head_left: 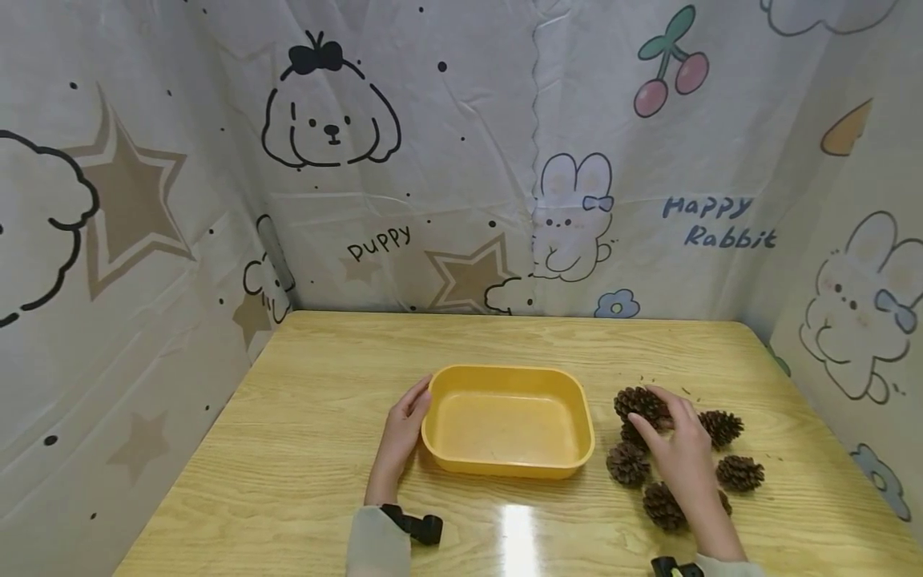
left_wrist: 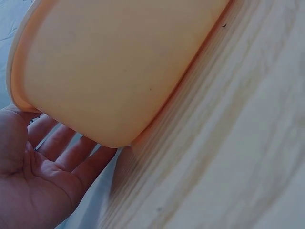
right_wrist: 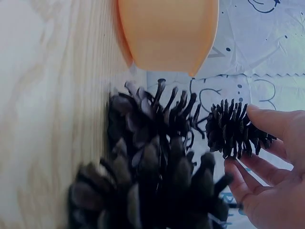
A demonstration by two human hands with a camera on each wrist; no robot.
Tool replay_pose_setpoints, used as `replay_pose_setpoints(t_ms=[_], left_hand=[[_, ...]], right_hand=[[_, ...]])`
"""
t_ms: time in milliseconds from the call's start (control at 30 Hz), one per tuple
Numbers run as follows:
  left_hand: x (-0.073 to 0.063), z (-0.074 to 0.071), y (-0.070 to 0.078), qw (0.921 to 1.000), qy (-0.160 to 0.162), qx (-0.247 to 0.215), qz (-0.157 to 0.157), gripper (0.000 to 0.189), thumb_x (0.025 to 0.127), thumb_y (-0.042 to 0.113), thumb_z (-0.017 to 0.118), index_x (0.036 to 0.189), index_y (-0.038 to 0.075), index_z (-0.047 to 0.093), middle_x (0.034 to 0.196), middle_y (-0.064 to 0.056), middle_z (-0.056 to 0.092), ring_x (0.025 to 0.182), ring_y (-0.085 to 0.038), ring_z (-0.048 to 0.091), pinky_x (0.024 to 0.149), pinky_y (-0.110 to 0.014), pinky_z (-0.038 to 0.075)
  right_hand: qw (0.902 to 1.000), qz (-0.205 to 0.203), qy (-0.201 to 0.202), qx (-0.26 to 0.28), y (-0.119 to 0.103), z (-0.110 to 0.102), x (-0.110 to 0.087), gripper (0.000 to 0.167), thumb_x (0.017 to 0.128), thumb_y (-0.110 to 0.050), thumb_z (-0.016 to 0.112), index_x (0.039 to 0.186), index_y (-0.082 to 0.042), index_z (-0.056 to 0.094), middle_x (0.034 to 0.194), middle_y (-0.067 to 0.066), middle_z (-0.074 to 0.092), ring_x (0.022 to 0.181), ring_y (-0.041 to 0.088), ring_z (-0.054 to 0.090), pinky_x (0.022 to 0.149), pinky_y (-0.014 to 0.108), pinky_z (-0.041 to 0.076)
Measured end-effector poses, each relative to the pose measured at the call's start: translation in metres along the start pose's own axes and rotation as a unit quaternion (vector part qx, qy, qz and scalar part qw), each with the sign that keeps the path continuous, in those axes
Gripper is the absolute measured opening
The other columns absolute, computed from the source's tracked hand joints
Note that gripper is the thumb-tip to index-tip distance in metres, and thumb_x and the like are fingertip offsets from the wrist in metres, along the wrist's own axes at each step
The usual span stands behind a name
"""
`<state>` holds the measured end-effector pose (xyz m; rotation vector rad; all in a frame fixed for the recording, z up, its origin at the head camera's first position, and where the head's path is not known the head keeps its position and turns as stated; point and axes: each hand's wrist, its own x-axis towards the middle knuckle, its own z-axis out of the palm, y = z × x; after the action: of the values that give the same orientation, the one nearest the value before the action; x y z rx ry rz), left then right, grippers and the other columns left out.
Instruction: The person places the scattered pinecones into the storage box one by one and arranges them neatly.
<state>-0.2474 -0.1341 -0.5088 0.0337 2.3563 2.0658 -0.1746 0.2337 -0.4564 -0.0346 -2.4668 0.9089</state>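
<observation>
A yellow rectangular tray (head_left: 508, 469) with rounded corners stands on the wooden table, nothing in it. My left hand (head_left: 404, 423) rests against its left end, the fingers fairly straight along the outer wall. Up close in the left wrist view, the palm of that hand (left_wrist: 52, 176) faces the tray wall (left_wrist: 114, 81). To the tray's right, my right hand (head_left: 681, 449) holds a brown pinecone (head_left: 638, 405) between thumb and fingers. From the right wrist, this pinecone (right_wrist: 233, 129) appears raised off the table, beyond two nearer pinecones.
Several more pinecones lie around the right hand: one near the tray (head_left: 627, 465), one in front (head_left: 663, 506), others to the right (head_left: 739, 474) and behind (head_left: 721, 428). Small brown scraps dot the wood there. A patterned cloth (head_left: 461, 160) hangs behind and beside the table (head_left: 288, 481).
</observation>
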Motion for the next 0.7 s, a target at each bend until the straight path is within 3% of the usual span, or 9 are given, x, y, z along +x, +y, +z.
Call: replay_pose_setpoints(t_ms=[167,467,700], left_hand=[[0.002,0.000,-0.002,1.0000,0.002,-0.001,-0.003,0.049,0.103,0.036,0.048,0.149,0.017,0.044,0.153,-0.009,0.045,0.142,-0.028,0.043,0.116,-0.046,0.039],[0.002,0.001,-0.001,1.0000,0.005,0.001,0.003,0.049,0.104,0.034,0.048,0.148,0.014,0.045,0.151,-0.012,0.047,0.140,-0.030,0.045,0.114,-0.046,0.041],[0.001,0.000,-0.001,1.0000,0.007,-0.002,0.002,0.048,0.104,0.034,0.048,0.147,0.014,0.046,0.150,-0.012,0.049,0.139,-0.029,0.046,0.113,-0.044,0.042]], right_hand=[[0.9998,-0.018,0.005,0.004,-0.007,0.007,0.002,0.051,0.087,-0.011,0.074,0.134,-0.003,0.055,0.124,0.022,0.057,0.096,0.037,0.062,0.075,0.052,0.056],[0.9992,-0.022,-0.025,0.022,-0.018,0.018,0.007,0.050,0.089,-0.016,0.072,0.135,-0.005,0.055,0.128,0.022,0.056,0.095,0.037,0.063,0.070,0.046,0.056],[0.9977,-0.051,-0.029,0.034,-0.025,0.029,0.010,0.050,0.089,-0.014,0.072,0.135,-0.005,0.055,0.127,0.021,0.056,0.100,0.037,0.061,0.078,0.053,0.055]])
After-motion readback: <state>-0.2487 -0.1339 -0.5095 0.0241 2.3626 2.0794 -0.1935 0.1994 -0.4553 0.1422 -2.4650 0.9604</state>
